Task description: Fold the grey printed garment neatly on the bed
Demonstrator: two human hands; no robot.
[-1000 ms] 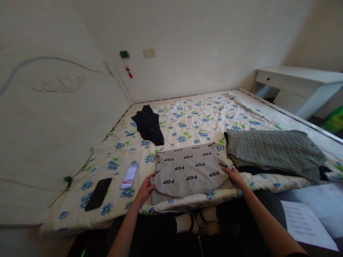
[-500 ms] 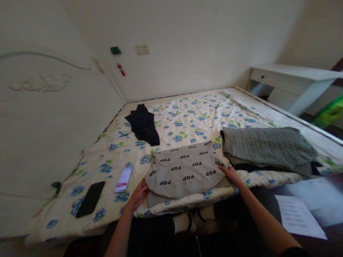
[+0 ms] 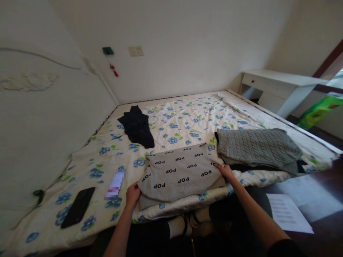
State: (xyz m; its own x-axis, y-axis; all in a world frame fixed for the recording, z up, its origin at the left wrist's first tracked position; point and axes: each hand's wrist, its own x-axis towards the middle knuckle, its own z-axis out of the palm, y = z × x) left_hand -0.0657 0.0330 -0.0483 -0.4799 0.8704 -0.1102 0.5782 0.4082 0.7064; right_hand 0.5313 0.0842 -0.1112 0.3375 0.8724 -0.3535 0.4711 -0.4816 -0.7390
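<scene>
Both hands' grip, folded garment [image 3: 179,172] between

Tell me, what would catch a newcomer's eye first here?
Probably the folded grey POP-printed garment at the near edge of the flowered bedspread, with the left hand and right hand at its sides. A grey cable-knit sweater lies to its right.

White walls [image 3: 187,43], white desk [image 3: 278,84]
</scene>
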